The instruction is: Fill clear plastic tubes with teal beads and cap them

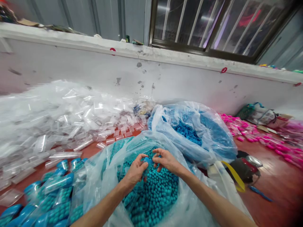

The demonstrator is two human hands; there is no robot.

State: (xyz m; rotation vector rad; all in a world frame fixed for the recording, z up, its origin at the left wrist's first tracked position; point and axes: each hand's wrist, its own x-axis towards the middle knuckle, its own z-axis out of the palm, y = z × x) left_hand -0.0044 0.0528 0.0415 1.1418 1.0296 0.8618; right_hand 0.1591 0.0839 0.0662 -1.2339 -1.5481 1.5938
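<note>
Both hands are over a clear plastic bag (94, 186) filled with small teal balls (163, 192). My left hand (136, 170) is wrapped round a small clear container with a blue end (147, 161). Just right of it, my right hand (164, 160) has its fingers curled and apart, with nothing visible between them. Filled containers with blue caps and teal balls inside (59, 183) lie in a pile at the lower left.
A large heap of clear empty tubes (59, 116) covers the left. Behind the balls, another plastic bag holds blue caps (189, 134). Pink pieces (255, 132), a dark red device (247, 167) and a blue pen-like object (260, 193) are on the right. A white wall (189, 82) runs behind.
</note>
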